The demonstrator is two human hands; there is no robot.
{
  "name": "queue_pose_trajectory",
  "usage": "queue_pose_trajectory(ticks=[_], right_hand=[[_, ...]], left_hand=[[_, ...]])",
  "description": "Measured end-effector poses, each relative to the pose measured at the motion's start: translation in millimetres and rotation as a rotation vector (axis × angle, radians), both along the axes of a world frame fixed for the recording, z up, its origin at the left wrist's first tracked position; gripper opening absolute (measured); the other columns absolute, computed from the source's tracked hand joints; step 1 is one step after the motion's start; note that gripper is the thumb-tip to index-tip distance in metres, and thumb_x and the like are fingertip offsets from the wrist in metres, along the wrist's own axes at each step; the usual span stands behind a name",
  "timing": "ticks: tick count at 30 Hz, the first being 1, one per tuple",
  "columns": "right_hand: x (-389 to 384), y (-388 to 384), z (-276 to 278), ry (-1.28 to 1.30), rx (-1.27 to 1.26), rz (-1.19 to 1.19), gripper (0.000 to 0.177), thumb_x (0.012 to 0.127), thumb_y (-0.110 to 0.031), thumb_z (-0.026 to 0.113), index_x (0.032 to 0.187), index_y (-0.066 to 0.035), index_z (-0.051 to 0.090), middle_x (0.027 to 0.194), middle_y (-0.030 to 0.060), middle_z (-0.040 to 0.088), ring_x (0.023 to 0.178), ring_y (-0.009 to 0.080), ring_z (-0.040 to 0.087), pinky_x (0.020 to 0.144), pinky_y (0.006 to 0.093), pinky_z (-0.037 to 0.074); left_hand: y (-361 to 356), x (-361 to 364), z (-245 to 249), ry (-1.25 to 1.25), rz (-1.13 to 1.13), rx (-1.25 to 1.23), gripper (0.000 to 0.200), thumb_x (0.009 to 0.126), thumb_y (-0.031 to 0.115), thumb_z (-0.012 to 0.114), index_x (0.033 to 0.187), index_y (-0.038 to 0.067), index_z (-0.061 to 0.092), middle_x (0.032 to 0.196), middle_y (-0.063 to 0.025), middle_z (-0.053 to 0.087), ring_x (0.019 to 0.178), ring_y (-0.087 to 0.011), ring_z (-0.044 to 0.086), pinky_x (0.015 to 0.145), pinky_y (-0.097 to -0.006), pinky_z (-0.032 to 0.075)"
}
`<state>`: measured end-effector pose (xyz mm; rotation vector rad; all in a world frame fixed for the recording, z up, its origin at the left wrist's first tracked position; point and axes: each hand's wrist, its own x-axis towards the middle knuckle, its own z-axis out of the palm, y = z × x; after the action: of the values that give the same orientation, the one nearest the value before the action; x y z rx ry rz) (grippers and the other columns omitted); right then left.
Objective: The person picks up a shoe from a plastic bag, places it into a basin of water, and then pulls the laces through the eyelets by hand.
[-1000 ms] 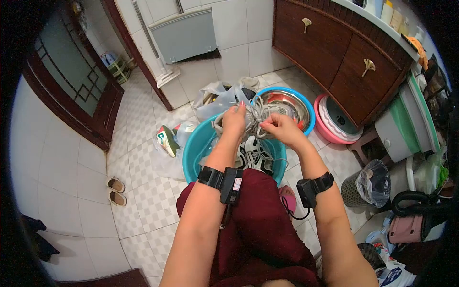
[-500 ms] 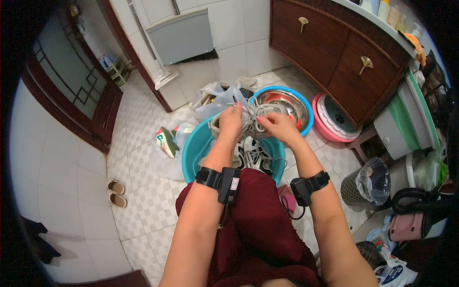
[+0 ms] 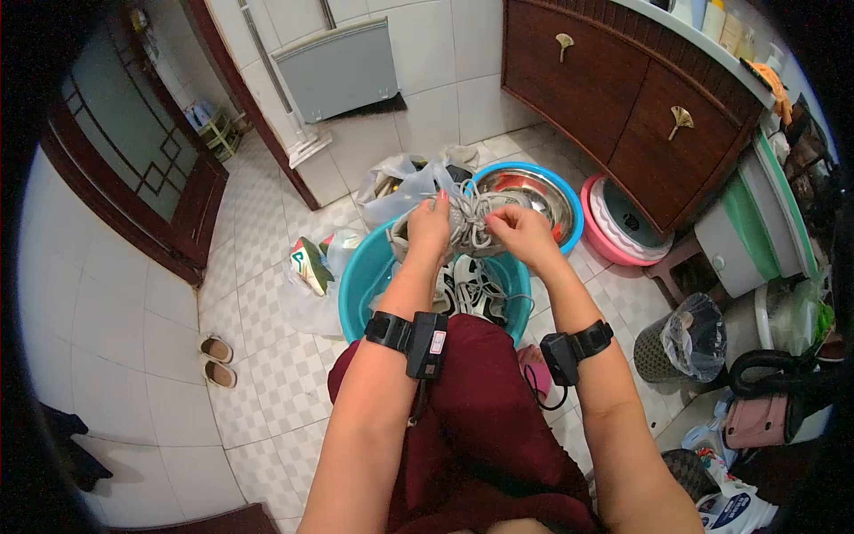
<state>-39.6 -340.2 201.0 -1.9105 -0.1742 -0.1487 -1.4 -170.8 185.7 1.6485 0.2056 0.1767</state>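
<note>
Over the teal basin (image 3: 350,289), my left hand (image 3: 431,228) is closed around one end of a grey sneaker (image 3: 407,230), holding it up sideways. Loose light-grey shoelaces (image 3: 471,216) bunch and loop across its top. The fingers of my right hand (image 3: 525,235) are pinched together at the laces, seemingly on a lace strand; the exact contact is too small to see. Black-and-white sneakers (image 3: 476,289) lie inside the basin below, with a lace trailing toward its right rim. Part of the grey sneaker is hidden behind my hands.
A blue basin (image 3: 576,200) with a steel bowl (image 3: 553,198) stands behind on the right, beside a pink basin (image 3: 614,254). Plastic bags (image 3: 391,191) lie beyond and left of the teal basin. A lined bin (image 3: 663,351) and dark wooden cabinet (image 3: 614,98) are at right.
My right hand has shifted slightly right, and the lace loops on the grey sneaker have changed shape. My left hand stays in place on the shoe.
</note>
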Motion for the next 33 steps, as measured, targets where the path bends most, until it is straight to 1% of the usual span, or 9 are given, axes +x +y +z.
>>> queue_pose_trajectory(ticks=[2, 6, 9, 15, 18, 21, 24, 27, 33], right_hand=[[-8.9, 3.5, 16.7, 0.016, -0.050, 0.001, 0.023, 0.074, -0.025, 0.071, 0.080, -0.003, 0.066, 0.064, 0.0033, 0.060, 0.059, 0.0104, 0.054, 0.058, 0.0266, 0.045], [-10.0, 2.1, 8.9, 0.169, -0.248, 0.363, 0.016, 0.077, -0.015, 0.071, 0.079, -0.002, 0.062, 0.070, -0.0016, 0.059, 0.066, 0.0057, 0.051, 0.060, 0.0232, 0.043], [-15.2, 0.4, 5.2, 0.111, -0.147, 0.321, 0.017, 0.077, -0.015, 0.071, 0.077, -0.002, 0.061, 0.069, -0.0015, 0.059, 0.066, 0.0060, 0.050, 0.060, 0.0233, 0.042], [-22.8, -13.9, 27.1, 0.166, -0.426, 0.295, 0.021, 0.076, -0.022, 0.073, 0.079, -0.003, 0.065, 0.070, 0.0031, 0.061, 0.064, 0.0085, 0.053, 0.060, 0.0253, 0.043], [-15.6, -6.6, 29.2, -0.086, -0.354, -0.062, 0.024, 0.074, -0.030, 0.072, 0.079, -0.006, 0.068, 0.069, 0.0113, 0.063, 0.064, 0.0247, 0.061, 0.062, 0.0348, 0.047], [-6.0, 3.6, 34.4, -0.276, -0.290, -0.121, 0.021, 0.073, -0.026, 0.071, 0.080, -0.006, 0.068, 0.075, 0.0127, 0.065, 0.069, 0.0282, 0.063, 0.064, 0.0369, 0.048], [-3.0, 13.4, 38.9, -0.309, -0.376, -0.086, 0.018, 0.073, -0.022, 0.070, 0.082, -0.006, 0.067, 0.080, 0.0129, 0.065, 0.073, 0.0281, 0.063, 0.065, 0.0379, 0.048], [-1.5, 18.7, 34.8, -0.224, -0.267, -0.086, 0.016, 0.073, -0.017, 0.069, 0.085, -0.007, 0.066, 0.082, 0.0125, 0.064, 0.077, 0.0291, 0.062, 0.066, 0.0393, 0.048], [-10.8, 14.4, 38.3, -0.553, -0.557, 0.008, 0.011, 0.076, -0.011, 0.064, 0.086, -0.006, 0.065, 0.079, 0.0110, 0.064, 0.073, 0.0267, 0.062, 0.063, 0.0351, 0.049]], left_hand=[[0.1, -1.0, 1.4, -0.011, 0.021, 0.044, 0.044, 0.089, 0.038, 0.053, 0.094, -0.005, 0.062, 0.089, -0.0210, 0.063, 0.081, -0.0284, 0.058, 0.076, -0.0371, 0.043], [-1.2, -4.2, 7.4, -0.014, 0.078, 0.023, 0.044, 0.090, 0.038, 0.053, 0.095, -0.005, 0.062, 0.091, -0.0205, 0.063, 0.082, -0.0273, 0.058, 0.076, -0.0368, 0.043], [0.9, -4.4, 9.4, -0.004, 0.060, -0.084, 0.044, 0.090, 0.038, 0.053, 0.095, -0.005, 0.062, 0.091, -0.0203, 0.063, 0.082, -0.0271, 0.058, 0.076, -0.0368, 0.043], [1.4, -7.4, 12.8, -0.022, 0.040, 0.073, 0.044, 0.090, 0.037, 0.052, 0.095, -0.005, 0.061, 0.088, -0.0196, 0.063, 0.079, -0.0258, 0.057, 0.075, -0.0364, 0.043], [-0.8, -0.2, 4.4, -0.017, 0.022, -0.003, 0.043, 0.090, 0.038, 0.052, 0.093, -0.004, 0.062, 0.088, -0.0206, 0.063, 0.080, -0.0281, 0.058, 0.075, -0.0368, 0.043], [-1.9, -4.1, 8.6, -0.025, 0.010, 0.078, 0.043, 0.090, 0.039, 0.051, 0.093, -0.003, 0.062, 0.089, -0.0220, 0.063, 0.082, -0.0305, 0.059, 0.076, -0.0371, 0.043], [-5.4, -14.2, 20.8, -0.015, 0.000, 0.135, 0.044, 0.090, 0.039, 0.050, 0.094, -0.003, 0.062, 0.090, -0.0231, 0.063, 0.084, -0.0323, 0.059, 0.077, -0.0377, 0.043], [-5.6, -11.4, 15.9, -0.058, 0.012, 0.082, 0.045, 0.090, 0.040, 0.050, 0.093, -0.004, 0.062, 0.090, -0.0238, 0.062, 0.083, -0.0332, 0.059, 0.077, -0.0384, 0.043], [-1.2, -5.6, 8.9, -0.035, 0.018, 0.165, 0.045, 0.090, 0.039, 0.051, 0.091, -0.005, 0.061, 0.088, -0.0229, 0.063, 0.082, -0.0307, 0.060, 0.075, -0.0381, 0.044]])
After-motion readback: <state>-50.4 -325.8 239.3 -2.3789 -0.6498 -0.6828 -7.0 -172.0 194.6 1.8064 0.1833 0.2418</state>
